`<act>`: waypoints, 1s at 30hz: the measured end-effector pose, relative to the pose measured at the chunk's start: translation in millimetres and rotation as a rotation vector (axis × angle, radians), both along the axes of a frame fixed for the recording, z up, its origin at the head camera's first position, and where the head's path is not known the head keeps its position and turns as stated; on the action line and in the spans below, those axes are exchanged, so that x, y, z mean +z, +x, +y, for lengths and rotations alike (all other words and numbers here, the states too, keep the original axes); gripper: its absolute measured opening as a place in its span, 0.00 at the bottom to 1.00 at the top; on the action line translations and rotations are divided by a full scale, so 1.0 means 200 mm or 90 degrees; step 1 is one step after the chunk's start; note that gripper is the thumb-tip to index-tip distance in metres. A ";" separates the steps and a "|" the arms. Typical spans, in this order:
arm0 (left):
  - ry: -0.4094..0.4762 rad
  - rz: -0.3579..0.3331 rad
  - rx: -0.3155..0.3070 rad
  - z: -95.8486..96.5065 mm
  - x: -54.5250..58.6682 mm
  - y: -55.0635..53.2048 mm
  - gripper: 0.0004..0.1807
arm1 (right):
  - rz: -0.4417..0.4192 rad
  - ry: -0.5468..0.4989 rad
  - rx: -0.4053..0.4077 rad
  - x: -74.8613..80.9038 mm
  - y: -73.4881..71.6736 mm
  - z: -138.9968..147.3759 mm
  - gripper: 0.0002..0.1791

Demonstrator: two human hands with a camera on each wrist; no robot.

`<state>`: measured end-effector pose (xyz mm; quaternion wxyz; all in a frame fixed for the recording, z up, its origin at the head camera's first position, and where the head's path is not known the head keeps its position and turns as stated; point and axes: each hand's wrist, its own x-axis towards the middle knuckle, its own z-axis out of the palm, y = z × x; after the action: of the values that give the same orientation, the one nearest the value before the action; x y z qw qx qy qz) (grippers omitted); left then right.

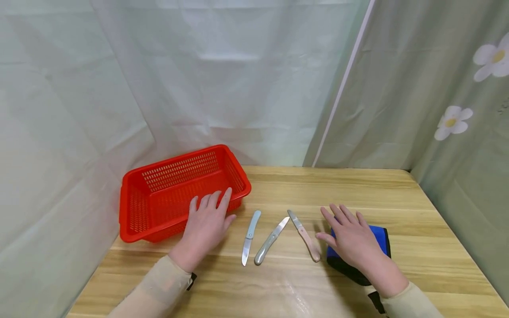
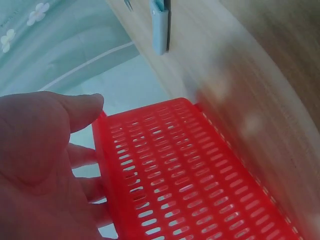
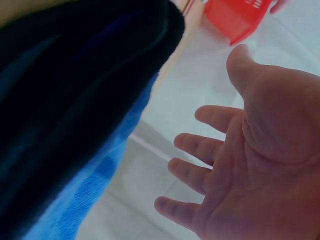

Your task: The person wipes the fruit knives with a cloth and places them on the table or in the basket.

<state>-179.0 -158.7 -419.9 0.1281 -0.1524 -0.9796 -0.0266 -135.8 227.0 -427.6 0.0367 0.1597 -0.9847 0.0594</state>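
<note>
My left hand (image 1: 207, 225) hovers at the near rim of a red plastic basket (image 1: 133, 234), its fingers spread and reaching over the edge. In the left wrist view the slotted basket wall (image 2: 165, 165) lies right beyond those fingers. Over a blue cloth item with black edging (image 1: 379, 238), my right hand (image 1: 354, 238) is held palm down with fingers apart. The right wrist view shows that hand (image 3: 260, 145) holding nothing, beside the blue and black fabric (image 3: 100, 170). Between the hands lie a light-blue-handled knife (image 1: 251, 234), a grey-green-handled knife (image 1: 270, 243) and a pink-handled knife (image 1: 306, 240).
The wooden table (image 1: 286, 291) carries everything. A pale curtain (image 1: 238, 79) hangs along its back and left, and a flowered curtain (image 1: 453, 154) runs down the right side. The basket stands at the back left, close to the curtain.
</note>
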 end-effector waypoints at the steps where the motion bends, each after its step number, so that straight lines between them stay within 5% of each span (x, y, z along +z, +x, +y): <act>1: 0.000 0.001 0.002 0.00 0.00 0.00 0.47 | -0.003 0.003 -0.005 0.00 0.00 0.01 0.41; 20: 0.010 0.012 -0.011 0.00 -0.05 -0.03 0.40 | -0.066 0.036 -0.105 -0.10 -0.02 0.11 0.43; 30: 0.009 0.025 -0.037 0.01 -0.06 -0.03 0.37 | -0.082 0.050 -0.104 -0.10 -0.02 0.11 0.44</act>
<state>-185.8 -157.1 -431.2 0.1471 -0.1803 -0.9719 -0.0339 -138.9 249.2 -448.2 -0.0282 0.0761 -0.9963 0.0276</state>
